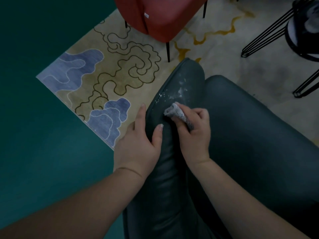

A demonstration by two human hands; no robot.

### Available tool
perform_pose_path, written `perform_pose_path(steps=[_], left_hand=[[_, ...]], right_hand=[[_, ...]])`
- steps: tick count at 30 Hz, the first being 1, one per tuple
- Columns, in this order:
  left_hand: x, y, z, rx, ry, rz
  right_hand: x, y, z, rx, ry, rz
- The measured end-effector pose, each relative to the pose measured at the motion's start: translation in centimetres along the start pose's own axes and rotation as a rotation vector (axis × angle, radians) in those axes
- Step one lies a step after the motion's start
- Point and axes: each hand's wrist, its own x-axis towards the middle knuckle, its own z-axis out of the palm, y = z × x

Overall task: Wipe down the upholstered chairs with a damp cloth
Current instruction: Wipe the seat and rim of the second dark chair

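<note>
Far left: teal floor [43, 135], bare of pattern. A rug [110, 69] lies beside it, its corner pointing left; beige ground, blue cloud shapes, dark looping lines, yellow lines further right.

Left hand [138, 144] grips the outer edge of the green chair [250, 135]. Fingers run down the outside of the padded back, thumb curls over the top, so the hand clamps the padding between them.

Chair back runs up the middle of view, its rounded end pointing away from the person. White specks [179, 90] scatter over the upholstery near that end.

Right hand [193, 128] holds a bunched grey cloth [177, 112], fingers curled round it. The cloth's free end touches the chair back just below the specks, just beside the left thumb tip.

Top centre: a red chair [160, 16] stands on the rug on thin dark legs, well apart from the hands.

Far right: black wire legs [269, 30] of other furniture, with a dark round object [302, 31] among them; too blurred to identify.
</note>
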Motion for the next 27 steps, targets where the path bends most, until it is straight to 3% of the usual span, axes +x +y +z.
perform_pose_path(steps=[5,11,15,19,24,27], left_hand=[[0.1,0.0,-0.2,0.003,-0.049,-0.027],[0.0,0.2,0.0,0.062,-0.032,-0.063],[0.0,0.3,0.1,0.070,-0.010,-0.066],[0.1,0.3,0.3,0.064,0.004,-0.072],[0.0,0.4,0.2,0.067,0.003,-0.074],[0.1,0.5,0.2,0.070,0.010,-0.080]], right_hand=[[5.0,1.0,1.1,-0.076,0.058,-0.003],[0.3,0.6,0.0,0.005,0.006,-0.032],[3.8,1.4,0.3,-0.080,0.025,-0.074],[9.0,1.9,1.5,0.002,0.139,0.072],[4.0,1.6,0.7,-0.026,0.069,-0.035],[3.2,1.7,0.3,-0.011,0.047,0.022]])
